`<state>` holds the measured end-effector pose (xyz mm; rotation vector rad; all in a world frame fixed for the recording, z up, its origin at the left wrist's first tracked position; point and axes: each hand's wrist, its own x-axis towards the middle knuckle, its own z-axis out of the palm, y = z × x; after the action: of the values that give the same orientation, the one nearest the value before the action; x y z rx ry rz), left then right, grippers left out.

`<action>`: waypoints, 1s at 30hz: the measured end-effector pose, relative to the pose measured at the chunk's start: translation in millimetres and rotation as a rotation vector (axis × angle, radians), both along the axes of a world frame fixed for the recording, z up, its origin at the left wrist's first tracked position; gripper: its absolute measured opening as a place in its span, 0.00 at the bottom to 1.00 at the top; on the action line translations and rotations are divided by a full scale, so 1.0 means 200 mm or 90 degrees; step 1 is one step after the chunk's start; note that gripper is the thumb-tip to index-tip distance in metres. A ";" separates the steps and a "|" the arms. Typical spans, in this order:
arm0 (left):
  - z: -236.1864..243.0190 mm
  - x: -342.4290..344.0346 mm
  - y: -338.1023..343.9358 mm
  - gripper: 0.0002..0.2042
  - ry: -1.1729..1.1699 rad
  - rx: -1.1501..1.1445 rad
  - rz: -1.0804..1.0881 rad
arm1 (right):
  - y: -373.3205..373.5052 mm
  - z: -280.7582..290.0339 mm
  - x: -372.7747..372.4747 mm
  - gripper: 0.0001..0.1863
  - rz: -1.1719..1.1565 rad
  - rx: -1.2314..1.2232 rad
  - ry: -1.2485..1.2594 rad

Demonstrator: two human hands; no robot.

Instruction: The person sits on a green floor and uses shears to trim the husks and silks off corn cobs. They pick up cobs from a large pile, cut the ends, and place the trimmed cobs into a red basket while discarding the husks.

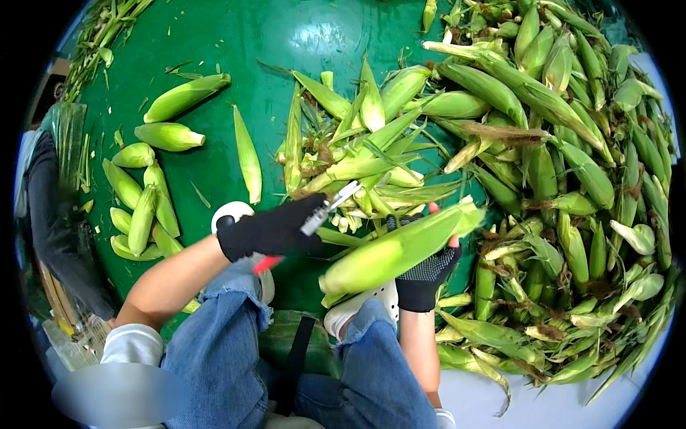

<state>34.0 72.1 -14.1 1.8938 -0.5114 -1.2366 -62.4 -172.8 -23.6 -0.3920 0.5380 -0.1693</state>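
Observation:
My left hand (275, 229), in a black glove, is closed around a metal cutting tool (332, 204) with a red handle end poking out below. My right hand (425, 272), in a dotted black fingerless glove, grips a large green ear of corn (382, 257) from its far side, the ear lying diagonally in front of the palm. Just beyond both hands lies a heap of husks and corn leaves (357, 157) on the green work surface (307, 36). Part of the right hand's fingers is hidden by the ear.
Unhusked ears are piled high on the right (543, 164). Loose ears (171, 136) lie at the left, with stalk scraps (93, 43) at the upper left. Dark cloth (53, 207), possibly someone's clothing, runs along the left edge. My knees in jeans (207, 357) fill the lower middle.

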 end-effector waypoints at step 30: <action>0.15 -0.01 0.10 0.53 0.072 -0.108 0.044 | 0.02 -0.02 -0.06 0.31 0.070 -0.483 0.133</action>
<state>32.3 91.4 16.7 1.6761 -0.4722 -1.2083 -75.2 -169.3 -27.1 -1.1851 0.6451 -0.2251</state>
